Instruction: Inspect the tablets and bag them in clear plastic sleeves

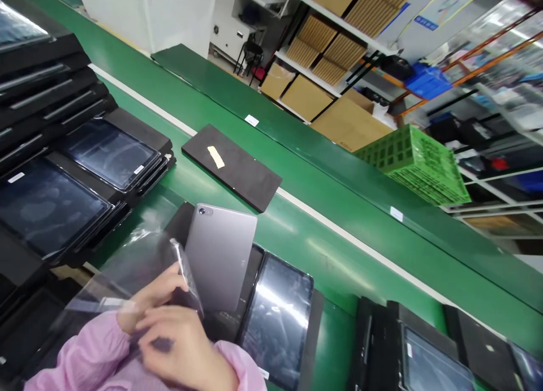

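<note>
a: what's the left hand (151, 293) doing?
b: its fingertips (177, 272) are pinched together on the edge of a clear plastic film (127, 266), and the sheet spreads off to the left, over the black trays.
a: and the right hand (178, 346)?
b: it's just below the left one, nearer the person, and blurred. the fingers look curled, but i can't tell if they're closed on anything.
a: where's the grey tablet (218, 255)?
b: just right of the pinch, tilted, with its back and camera lens showing. the lens sits at the far end, and the long axis runs near to far. the left hand is closer to its edge.
a: what's around it?
b: a face-up tablet (275, 317) in a black tray (316, 334) to the right, stacked tablets in trays (46, 210) to the left, and farther off a black foam pad (231, 167) with yellow tape (215, 156) on the green worktop (339, 249).
</note>
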`<state>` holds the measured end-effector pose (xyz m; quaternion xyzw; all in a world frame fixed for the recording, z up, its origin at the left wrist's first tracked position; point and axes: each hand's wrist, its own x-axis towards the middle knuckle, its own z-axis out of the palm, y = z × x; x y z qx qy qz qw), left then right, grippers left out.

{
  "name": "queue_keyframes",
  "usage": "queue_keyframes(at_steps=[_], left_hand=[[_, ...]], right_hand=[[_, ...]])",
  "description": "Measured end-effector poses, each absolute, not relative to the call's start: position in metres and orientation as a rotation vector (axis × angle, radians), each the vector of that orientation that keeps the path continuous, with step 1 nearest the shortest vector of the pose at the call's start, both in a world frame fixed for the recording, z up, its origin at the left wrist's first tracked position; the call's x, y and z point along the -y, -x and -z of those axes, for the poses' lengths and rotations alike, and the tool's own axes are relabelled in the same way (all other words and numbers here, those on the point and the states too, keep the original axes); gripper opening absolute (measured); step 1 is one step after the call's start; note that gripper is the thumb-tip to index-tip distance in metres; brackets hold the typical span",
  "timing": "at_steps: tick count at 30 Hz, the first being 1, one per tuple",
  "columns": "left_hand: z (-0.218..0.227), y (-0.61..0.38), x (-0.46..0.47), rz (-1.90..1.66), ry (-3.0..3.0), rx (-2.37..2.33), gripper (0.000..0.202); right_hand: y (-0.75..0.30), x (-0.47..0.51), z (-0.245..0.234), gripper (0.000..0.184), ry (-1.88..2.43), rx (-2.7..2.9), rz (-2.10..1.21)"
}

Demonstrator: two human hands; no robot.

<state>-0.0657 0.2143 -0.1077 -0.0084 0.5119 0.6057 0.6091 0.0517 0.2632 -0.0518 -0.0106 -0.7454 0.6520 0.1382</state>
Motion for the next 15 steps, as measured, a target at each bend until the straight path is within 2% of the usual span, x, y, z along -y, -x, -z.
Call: queue_keyframes(at_steps=[3, 7, 11, 15], left_hand=[[0.111, 0.064, -0.214, -1.400, 0.085, -1.084, 0.061], [0.115, 0.062, -0.215, -1.423, 0.103, -1.067, 0.066], [0.117, 0.061, -0.214, -1.422, 0.120, -1.087, 0.064], [0.109, 0.064, -0.213, -1.397, 0.124, -1.140, 0.052]], right_hand=[[-0.055, -0.266, 0.049, 0.004, -0.211, 2.225, -2.220], [-0.055, -0.277, 0.047, 0.013, -0.192, 2.091, -2.418], [-0.053, -0.277, 0.048, 0.013, -0.170, 1.940, -2.506], [-0.050, -0.278, 0.041, 0.011, -0.098, 1.731, -2.508]])
